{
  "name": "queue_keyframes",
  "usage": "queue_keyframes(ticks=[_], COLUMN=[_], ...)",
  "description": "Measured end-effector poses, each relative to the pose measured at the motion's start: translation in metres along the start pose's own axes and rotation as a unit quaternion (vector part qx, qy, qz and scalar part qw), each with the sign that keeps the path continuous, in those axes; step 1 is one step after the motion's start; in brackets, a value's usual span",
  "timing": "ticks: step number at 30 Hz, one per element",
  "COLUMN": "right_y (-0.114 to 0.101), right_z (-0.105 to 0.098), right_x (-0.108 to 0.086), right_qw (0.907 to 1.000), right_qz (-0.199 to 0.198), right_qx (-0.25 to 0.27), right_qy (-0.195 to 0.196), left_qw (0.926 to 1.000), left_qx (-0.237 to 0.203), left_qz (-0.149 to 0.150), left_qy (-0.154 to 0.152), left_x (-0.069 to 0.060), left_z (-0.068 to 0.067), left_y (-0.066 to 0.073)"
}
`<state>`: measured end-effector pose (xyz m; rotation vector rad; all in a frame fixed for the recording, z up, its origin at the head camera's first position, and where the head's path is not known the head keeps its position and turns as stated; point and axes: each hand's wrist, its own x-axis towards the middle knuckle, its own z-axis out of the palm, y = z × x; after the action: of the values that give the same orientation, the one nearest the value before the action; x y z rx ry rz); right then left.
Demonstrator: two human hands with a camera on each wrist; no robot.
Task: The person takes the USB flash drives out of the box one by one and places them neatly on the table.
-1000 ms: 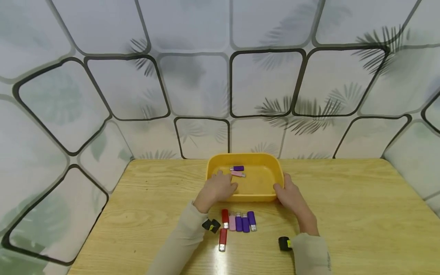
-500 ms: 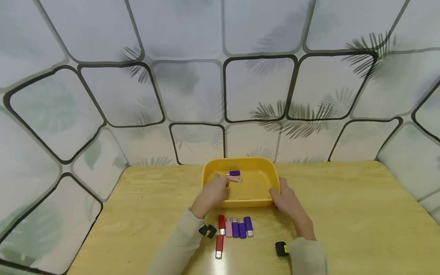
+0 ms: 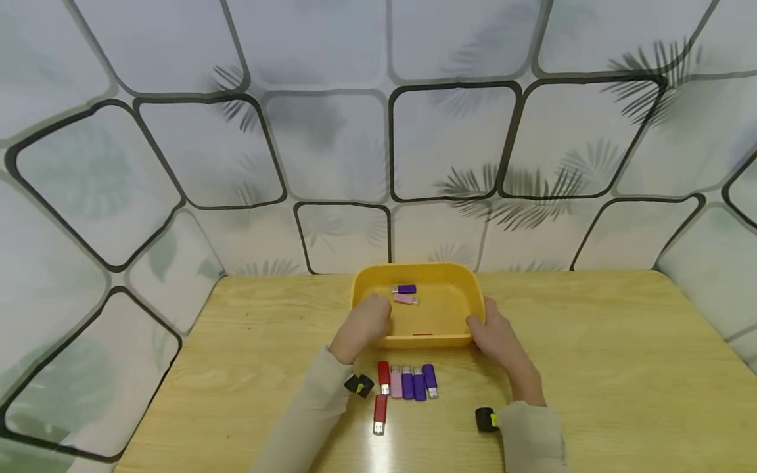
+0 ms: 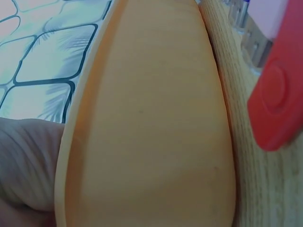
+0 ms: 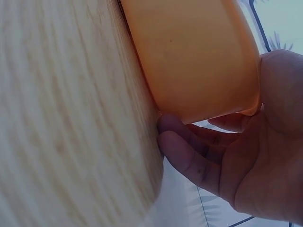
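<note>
A yellow plastic tray [image 3: 449, 341] sits on the table. My left hand [image 3: 368, 322] reaches over its front left side, fingers bent down inside and hidden; whether they hold anything does not show. In the left wrist view, part of that hand [image 4: 28, 165] is over the tray's rim. My right hand [image 3: 495, 332] grips the tray's right side, thumb over the rim, fingers [image 5: 189, 158] against the outside. Inside the tray lie a purple USB flash drive [image 3: 407, 289] and a pink USB flash drive [image 3: 405, 299]. A red sliver [image 3: 422, 334] shows just behind the front wall.
In front of the tray stands a row of USB flash drives: a red one [image 3: 384, 374], a pink one [image 3: 396, 384] and three purple ones [image 3: 419, 386]. Another red drive [image 3: 380, 408] lies below the row. A patterned backdrop [image 3: 331, 144] rises behind the wooden table [image 3: 591, 368].
My left hand's fingers have drawn in and dipped lower inside the tray. The red sliver has come into sight by the front wall. My right hand keeps its grip.
</note>
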<state>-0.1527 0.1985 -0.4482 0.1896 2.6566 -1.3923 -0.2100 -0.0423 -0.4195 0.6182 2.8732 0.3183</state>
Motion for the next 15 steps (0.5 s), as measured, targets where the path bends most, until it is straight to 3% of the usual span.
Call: queue_keyframes(ticks=[8, 11, 15], right_y=[0.013, 0.01, 0.002], right_z=[0.015, 0.013, 0.005], right_x=[-0.018, -0.014, -0.005], right_qw=[0.9996, 1.0, 0.9997], right_qz=[0.024, 0.004, -0.009], right_qx=[0.01, -0.006, -0.021], right_qy=[-0.01, -0.005, -0.003], left_qw=[0.9997, 0.9997, 0.9995], left_qx=[-0.014, -0.019, 0.009], left_qz=[0.011, 0.016, 0.024], left_qy=[-0.014, 0.002, 0.016], left_x=[-0.019, -0.015, -0.002], left_z=[0.019, 0.018, 0.007], left_y=[-0.003, -0.005, -0.008])
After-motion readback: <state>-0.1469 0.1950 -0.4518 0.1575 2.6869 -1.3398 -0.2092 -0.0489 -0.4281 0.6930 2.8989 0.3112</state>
